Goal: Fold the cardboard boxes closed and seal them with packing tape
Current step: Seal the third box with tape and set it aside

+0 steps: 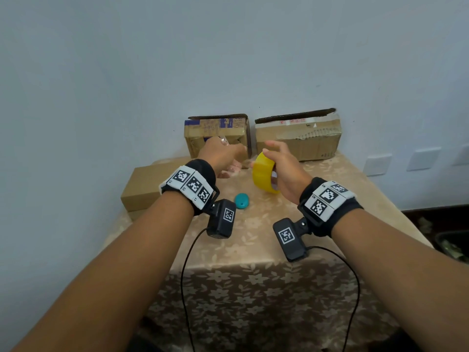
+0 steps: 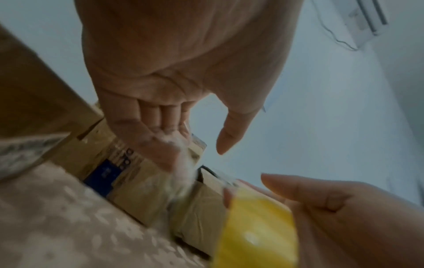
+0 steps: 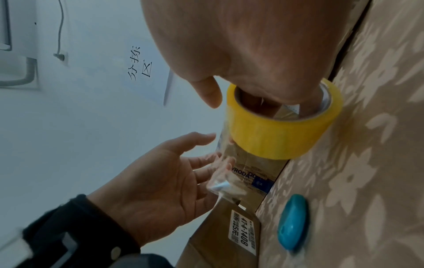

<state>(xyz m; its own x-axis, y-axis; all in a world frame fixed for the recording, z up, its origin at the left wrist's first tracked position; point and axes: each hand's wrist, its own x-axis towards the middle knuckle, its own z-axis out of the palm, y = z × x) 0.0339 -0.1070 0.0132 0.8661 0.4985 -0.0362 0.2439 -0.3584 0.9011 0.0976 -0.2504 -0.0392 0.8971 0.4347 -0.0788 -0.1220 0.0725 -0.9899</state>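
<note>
My right hand holds a yellow roll of packing tape above the table, fingers through its core and thumb outside, as the right wrist view shows on the roll. A clear strip of tape runs from the roll to my left hand. The strip lies against the left fingertips, with the thumb held apart. Behind the hands a small box with blue print stands against the wall. A wider box stands right of it, its top flap raised.
A third plain box with a white label lies at the table's left edge. A small teal oval object rests on the flowered tablecloth under my left wrist. The wall is close behind the boxes.
</note>
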